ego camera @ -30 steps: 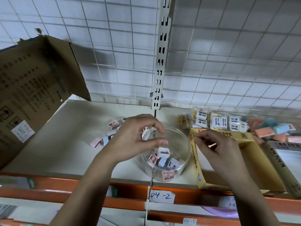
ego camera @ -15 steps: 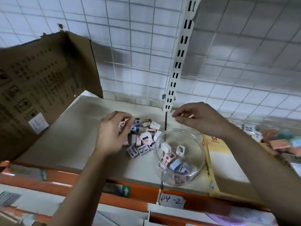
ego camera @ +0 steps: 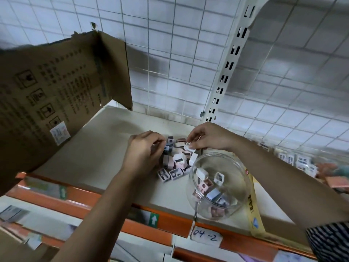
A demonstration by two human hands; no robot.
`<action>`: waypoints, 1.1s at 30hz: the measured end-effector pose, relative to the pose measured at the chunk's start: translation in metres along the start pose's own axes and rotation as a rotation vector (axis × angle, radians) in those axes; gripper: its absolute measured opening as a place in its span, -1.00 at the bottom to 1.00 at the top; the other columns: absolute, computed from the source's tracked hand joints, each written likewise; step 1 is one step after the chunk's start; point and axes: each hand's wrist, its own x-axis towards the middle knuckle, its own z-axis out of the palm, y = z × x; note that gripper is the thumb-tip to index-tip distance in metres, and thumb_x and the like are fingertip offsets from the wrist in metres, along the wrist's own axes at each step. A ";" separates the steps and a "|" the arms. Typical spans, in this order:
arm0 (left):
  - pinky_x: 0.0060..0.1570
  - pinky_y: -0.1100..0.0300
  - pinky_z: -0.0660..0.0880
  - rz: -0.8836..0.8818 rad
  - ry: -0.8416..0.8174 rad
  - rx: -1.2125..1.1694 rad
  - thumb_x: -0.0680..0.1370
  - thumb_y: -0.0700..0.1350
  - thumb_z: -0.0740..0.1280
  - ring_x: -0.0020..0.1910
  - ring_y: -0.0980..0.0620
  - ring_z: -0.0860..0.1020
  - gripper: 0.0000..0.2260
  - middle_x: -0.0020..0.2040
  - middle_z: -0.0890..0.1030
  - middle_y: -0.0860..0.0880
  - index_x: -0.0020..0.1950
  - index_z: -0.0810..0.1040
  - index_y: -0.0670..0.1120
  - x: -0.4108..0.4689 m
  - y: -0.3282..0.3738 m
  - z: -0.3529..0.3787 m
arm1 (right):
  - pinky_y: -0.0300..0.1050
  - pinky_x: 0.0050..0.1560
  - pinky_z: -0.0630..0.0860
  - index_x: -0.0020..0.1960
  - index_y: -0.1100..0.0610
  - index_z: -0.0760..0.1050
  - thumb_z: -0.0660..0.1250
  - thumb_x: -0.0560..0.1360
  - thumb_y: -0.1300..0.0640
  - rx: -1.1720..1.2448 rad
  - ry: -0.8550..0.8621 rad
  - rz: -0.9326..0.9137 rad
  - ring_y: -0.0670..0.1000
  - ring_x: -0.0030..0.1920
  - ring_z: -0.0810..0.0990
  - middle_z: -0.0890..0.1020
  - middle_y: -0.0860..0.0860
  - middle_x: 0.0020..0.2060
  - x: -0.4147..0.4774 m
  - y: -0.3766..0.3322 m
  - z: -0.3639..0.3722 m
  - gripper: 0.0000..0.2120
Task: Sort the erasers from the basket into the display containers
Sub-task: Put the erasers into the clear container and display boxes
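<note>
Both hands at the eraser pile [ego camera: 175,159] on the shelf [ego camera: 98,148], next to the clear jar [ego camera: 217,186].
The right hand [ego camera: 209,138] pinches a white eraser [ego camera: 187,147] between thumb and fingertips, over the pile's far side. The left hand [ego camera: 143,150] has its fingers curled at the pile's left edge; can't tell if it grips one. The jar, just right of the pile, holds several erasers. A white tag [ego camera: 204,238] on the orange shelf edge reads "04-2" by hand. The cardboard box [ego camera: 56,95] at left has handling symbols and a sticker, text unreadable. The yellow box [ego camera: 255,208] beside the jar has blurred print.
</note>
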 end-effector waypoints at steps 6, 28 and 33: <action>-0.11 -0.06 0.52 0.061 -0.033 -0.067 0.50 -0.06 0.36 -0.18 0.01 0.60 -0.92 -0.15 0.63 0.07 -0.10 0.62 -0.03 -0.001 0.002 0.001 | -0.30 -0.06 0.52 0.02 0.16 0.66 0.46 0.44 0.27 0.134 0.034 -0.023 -0.13 -0.17 0.61 0.68 0.07 -0.16 -0.004 0.002 -0.002 -0.84; 0.04 0.06 0.39 0.087 -0.160 -0.090 0.47 0.19 0.30 -0.02 0.08 0.54 -0.75 -0.06 0.62 0.14 -0.07 0.60 0.04 -0.002 0.013 0.004 | -0.24 -0.07 0.53 -0.01 0.07 0.64 0.52 0.39 0.24 0.004 -0.076 0.027 -0.17 -0.16 0.63 0.69 -0.06 -0.12 -0.017 0.016 -0.008 -0.80; -0.04 0.11 0.41 0.039 -0.090 -0.151 0.46 0.18 0.33 -0.08 0.11 0.53 -0.75 -0.09 0.60 0.19 -0.07 0.60 0.02 -0.001 0.008 0.000 | -0.30 -0.12 0.52 0.03 0.13 0.63 0.50 0.39 0.32 -0.007 -0.099 0.015 -0.16 -0.18 0.61 0.65 -0.06 -0.18 -0.017 0.018 -0.004 -0.76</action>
